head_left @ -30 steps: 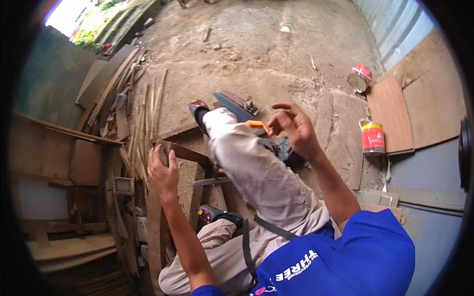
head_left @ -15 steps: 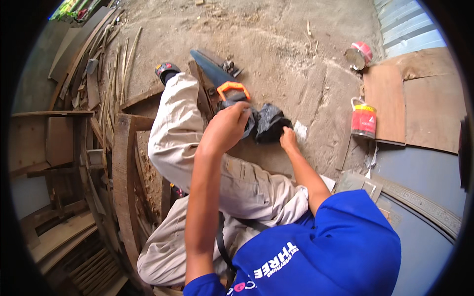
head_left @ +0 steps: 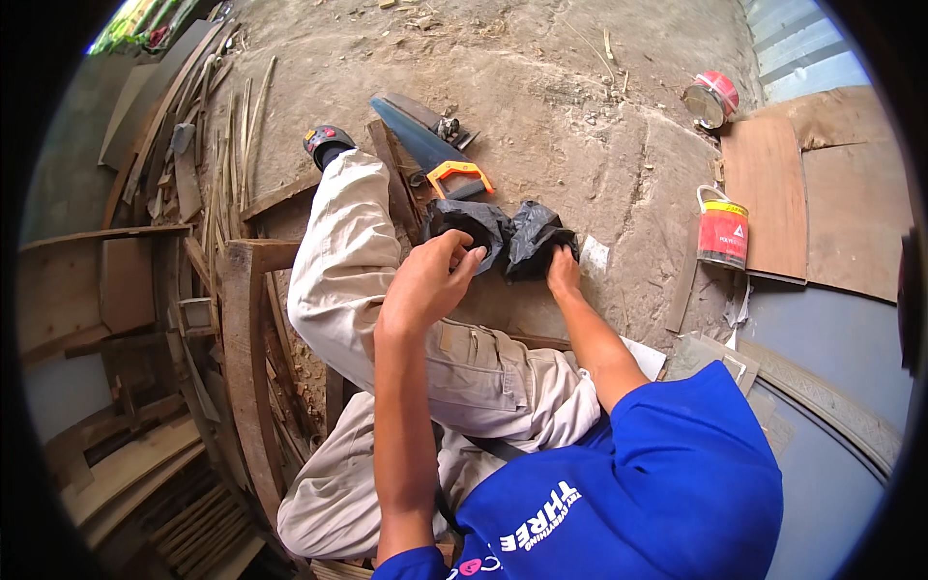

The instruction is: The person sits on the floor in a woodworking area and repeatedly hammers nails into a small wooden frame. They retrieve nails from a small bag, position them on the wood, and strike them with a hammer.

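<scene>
A crumpled black plastic bag (head_left: pixel 530 237) lies on the ground in front of me, bunched into two lobes. My right hand (head_left: pixel 563 273) grips the edge of its right lobe, with the fingertips partly hidden in the folds. Over the left lobe is my left hand (head_left: pixel 433 277), its fingers bent and its thumb apart from them; nothing shows between them. Just beyond the bag lies a handsaw (head_left: pixel 425 143) with an orange and black handle, its blade pointing away to the left.
Wooden frame pieces (head_left: pixel 249 358) and scrap strips (head_left: pixel 232 145) crowd the left side. At the right stand a red and yellow paint can (head_left: pixel 723 233), another red can (head_left: pixel 710 100) tipped over, and plywood sheets (head_left: pixel 764 193). A dark metal tool (head_left: pixel 447 126) lies beside the saw.
My left hand has drawn down and back, its thumb parting from the fingers. The left side of the bag now shows more. My right hand has shifted slightly at the bag's edge.
</scene>
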Available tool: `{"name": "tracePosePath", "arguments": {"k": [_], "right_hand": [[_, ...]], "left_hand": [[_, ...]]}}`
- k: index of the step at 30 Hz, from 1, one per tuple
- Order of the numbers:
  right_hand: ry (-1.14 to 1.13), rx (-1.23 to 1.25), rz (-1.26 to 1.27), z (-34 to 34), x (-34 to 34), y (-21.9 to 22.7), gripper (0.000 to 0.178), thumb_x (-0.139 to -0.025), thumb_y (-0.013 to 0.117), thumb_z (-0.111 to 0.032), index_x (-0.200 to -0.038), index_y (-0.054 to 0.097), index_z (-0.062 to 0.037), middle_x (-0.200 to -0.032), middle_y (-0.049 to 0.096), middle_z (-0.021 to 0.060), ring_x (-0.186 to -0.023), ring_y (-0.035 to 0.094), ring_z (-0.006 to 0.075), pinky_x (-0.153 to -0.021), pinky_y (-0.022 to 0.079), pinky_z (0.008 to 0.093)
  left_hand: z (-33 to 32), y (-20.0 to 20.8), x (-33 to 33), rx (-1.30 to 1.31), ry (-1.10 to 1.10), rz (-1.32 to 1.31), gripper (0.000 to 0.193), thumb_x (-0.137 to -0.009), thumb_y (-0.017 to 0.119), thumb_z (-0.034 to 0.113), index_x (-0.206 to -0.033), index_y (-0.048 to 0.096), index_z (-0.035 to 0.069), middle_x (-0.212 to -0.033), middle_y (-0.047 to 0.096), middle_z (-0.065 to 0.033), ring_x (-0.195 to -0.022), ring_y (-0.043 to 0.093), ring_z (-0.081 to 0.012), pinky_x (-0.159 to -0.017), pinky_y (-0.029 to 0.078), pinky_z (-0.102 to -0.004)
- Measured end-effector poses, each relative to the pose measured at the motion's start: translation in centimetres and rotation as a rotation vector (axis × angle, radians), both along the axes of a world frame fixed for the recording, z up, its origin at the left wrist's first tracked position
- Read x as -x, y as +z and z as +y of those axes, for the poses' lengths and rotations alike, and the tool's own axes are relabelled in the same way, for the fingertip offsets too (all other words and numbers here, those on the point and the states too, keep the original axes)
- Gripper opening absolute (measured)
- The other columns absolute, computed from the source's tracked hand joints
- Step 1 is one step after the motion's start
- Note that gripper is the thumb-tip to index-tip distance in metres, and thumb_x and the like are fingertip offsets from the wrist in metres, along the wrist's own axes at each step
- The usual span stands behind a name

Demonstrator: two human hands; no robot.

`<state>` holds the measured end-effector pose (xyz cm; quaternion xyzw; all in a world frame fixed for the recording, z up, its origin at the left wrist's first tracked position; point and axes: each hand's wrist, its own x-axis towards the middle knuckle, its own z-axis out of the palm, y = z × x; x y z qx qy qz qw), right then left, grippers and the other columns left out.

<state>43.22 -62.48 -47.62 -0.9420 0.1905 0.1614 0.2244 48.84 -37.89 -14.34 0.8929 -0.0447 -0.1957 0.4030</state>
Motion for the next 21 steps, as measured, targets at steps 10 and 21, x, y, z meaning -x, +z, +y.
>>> {"name": "tracePosePath", "arguments": {"k": [10, 21], "right_hand": [[0.148, -0.124, -0.383, -3.4, 0.8, -1.7, 0.018, -0.084, 0.063, -0.013, -0.094, 0.072, -0.0001, -0.093, 0.068, 0.0240, -0.088, 0.064, 0.0450, -0.079, 0.052, 0.0479], [-0.288, -1.039, -0.255, 1.2, -7.2, 20.0, 0.018, -0.097, 0.065, -0.013, -0.109, 0.063, -0.0003, -0.085, 0.066, 0.0046, -0.069, 0.063, 0.0114, -0.060, 0.052, 0.0250]], "left_hand": [[0.3, -1.0, 0.4, -0.030, -0.058, -0.086, 0.034, -0.094, 0.060, 0.032, -0.093, 0.066, -0.002, -0.095, 0.069, -0.0247, -0.095, 0.066, -0.0431, -0.083, 0.051, -0.0512], [2.8, 5.9, 5.0, 1.227, 0.285, -0.160, 0.023, -0.102, 0.059, 0.018, -0.117, 0.066, 0.001, -0.102, 0.071, -0.0057, -0.094, 0.065, -0.0113, -0.082, 0.051, -0.0282]]}}
